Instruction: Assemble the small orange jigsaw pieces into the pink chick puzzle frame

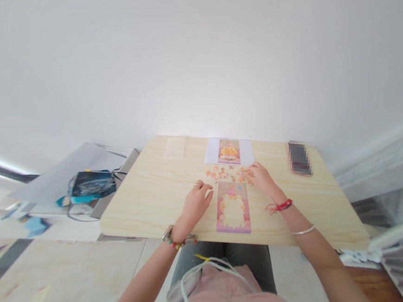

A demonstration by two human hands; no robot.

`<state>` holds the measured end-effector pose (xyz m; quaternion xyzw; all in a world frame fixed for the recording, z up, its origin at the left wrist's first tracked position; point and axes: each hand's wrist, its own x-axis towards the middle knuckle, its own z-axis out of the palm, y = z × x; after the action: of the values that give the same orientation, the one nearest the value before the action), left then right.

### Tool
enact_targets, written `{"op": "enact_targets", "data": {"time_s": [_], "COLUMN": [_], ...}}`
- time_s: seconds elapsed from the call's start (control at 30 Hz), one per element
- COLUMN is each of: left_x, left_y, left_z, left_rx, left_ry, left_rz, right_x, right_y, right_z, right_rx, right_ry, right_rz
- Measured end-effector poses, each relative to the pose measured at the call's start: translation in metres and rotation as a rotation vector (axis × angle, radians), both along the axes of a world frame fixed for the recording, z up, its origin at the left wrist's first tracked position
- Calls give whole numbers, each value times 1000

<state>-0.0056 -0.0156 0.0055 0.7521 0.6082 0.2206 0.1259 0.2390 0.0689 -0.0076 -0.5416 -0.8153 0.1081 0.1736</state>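
A jigsaw puzzle [221, 222] lies in front of me, its border put together and its middle a pale gap. Beyond its top edge are several loose puzzle pieces [221, 173] in a scattered pile. My right hand [260, 179] reaches into the right end of that pile, thumb and fingers pinched at a puzzle piece that they mostly cover. To the left of the puzzle my left hand [196, 201] rests near the table, fingers loosely bent, thumb and index finger apart with nothing seen between them. Behind the pile lies a printed picture [229, 152] of a yellow figure on white paper.
The light wooden table [142, 197] stands against a white wall. A phone [300, 159] lies at its back right, a pale flat sheet [174, 148] at its back left. Left of the table, a dark bag-like item [94, 183] and cables sit on a lower surface.
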Motion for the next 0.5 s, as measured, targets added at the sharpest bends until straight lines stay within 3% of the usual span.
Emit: {"op": "enact_targets", "data": {"time_s": [0.23, 0.5], "left_x": [-2, 1], "left_y": [-1, 1], "left_z": [-5, -8], "left_rx": [7, -5], "left_ry": [-2, -24], "left_rz": [-18, -30], "right_x": [-31, -35], "right_y": [12, 18], "right_z": [8, 13], "right_rx": [-47, -62], "right_ry": [-252, -147], "right_rz": [-23, -12]}}
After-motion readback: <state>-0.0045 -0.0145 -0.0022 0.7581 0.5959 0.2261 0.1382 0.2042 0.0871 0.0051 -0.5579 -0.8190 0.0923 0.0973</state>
